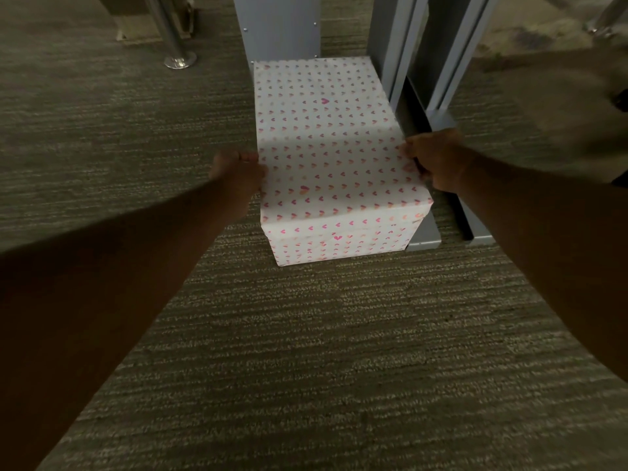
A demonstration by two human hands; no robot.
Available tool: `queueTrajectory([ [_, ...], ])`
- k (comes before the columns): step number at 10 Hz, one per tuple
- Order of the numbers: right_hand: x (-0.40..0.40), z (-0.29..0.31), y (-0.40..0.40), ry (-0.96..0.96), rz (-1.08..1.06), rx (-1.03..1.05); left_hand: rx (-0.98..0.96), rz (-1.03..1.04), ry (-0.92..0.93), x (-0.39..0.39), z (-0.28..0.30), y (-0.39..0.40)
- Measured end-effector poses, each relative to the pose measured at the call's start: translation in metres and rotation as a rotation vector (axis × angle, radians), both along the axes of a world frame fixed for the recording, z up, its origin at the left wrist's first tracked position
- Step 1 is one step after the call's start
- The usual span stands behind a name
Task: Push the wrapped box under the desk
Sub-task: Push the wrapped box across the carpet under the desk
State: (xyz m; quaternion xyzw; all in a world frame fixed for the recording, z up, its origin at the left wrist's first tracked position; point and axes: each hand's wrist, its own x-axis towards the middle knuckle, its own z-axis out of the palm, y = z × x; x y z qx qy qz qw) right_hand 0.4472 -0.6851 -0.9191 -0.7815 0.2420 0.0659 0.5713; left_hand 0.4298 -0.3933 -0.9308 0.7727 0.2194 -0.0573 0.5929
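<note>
The wrapped box, in white paper with small pink hearts, lies lengthwise on the carpet in the middle of the head view. Its far end sits by a grey desk panel. My left hand grips the box's left top edge, thumb on top. My right hand holds the right top edge, fingers down the side next to the grey desk leg. Both arms reach forward from the lower corners.
Grey metal desk feet run along the floor right of the box. A chrome post with a round foot stands at the back left. Grey-brown striped carpet covers the floor around and in front.
</note>
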Motion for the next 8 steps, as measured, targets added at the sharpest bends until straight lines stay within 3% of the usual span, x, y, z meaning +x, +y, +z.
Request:
queueTrajectory([
  [3,-0.008,0.002,0.003,-0.037,-0.023,-0.073,0.023,-0.029,0.002,-0.003,0.002,-0.001],
  [4,-0.015,0.003,0.008,-0.047,-0.014,-0.184,0.105,-0.054,0.012,-0.007,0.003,-0.007],
  [6,-0.038,-0.001,0.022,-0.212,0.212,-0.576,0.608,-0.233,-0.204,-0.029,0.003,-0.022],
  [7,-0.057,-0.001,0.03,-0.225,0.356,-0.884,0.875,-0.413,-0.269,-0.043,0.005,-0.021],
  [8,-0.066,0.003,0.033,-0.248,0.379,-0.99,1.032,-0.495,-0.324,-0.05,0.009,-0.021],
])
